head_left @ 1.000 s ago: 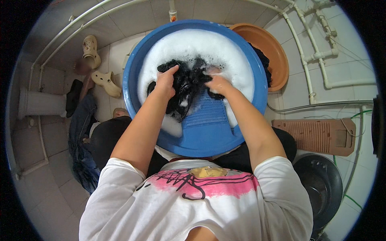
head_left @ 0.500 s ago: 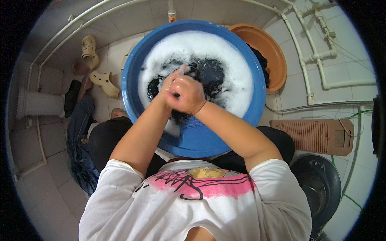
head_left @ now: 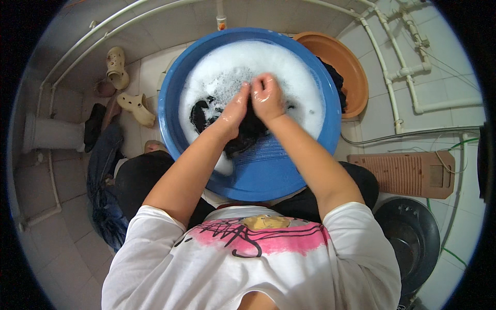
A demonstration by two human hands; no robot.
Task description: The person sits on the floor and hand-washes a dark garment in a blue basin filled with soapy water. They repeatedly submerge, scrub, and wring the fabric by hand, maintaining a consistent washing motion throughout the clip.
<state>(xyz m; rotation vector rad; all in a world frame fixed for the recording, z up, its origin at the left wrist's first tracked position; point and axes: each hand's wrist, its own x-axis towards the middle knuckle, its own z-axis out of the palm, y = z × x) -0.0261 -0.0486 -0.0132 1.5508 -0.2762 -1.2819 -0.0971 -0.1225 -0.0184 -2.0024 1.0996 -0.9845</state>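
A bunched black cloth [head_left: 247, 135] is held partly under white suds [head_left: 222, 70] and partly exposed, its near end lying against the ridged blue slope [head_left: 271, 160] formed inside a large blue basin [head_left: 167, 101]. Being soaked through, it can be judged heavy for its bulk, limp, slippery with soap and hardly fragile; it would best be grasped by a thick gathered fold, with the whole palm, rather than by a thin edge. The left hand [head_left: 233, 114] is set over it with fingers straight and close together; the right hand [head_left: 267, 98] is curled into a loose fist just beside it. Whether cloth is pinched in either hand cannot be told, since the gap between them is dark and the undersides are hidden. Behind the basin to the right, an orange-brown basin [head_left: 357, 77] with dark fabric [head_left: 335, 77] in it is seen. Farther out, a brown washboard [head_left: 403, 174] and a black basin [head_left: 405, 238] are placed on the right, and cream clogs [head_left: 137, 109] on the left.
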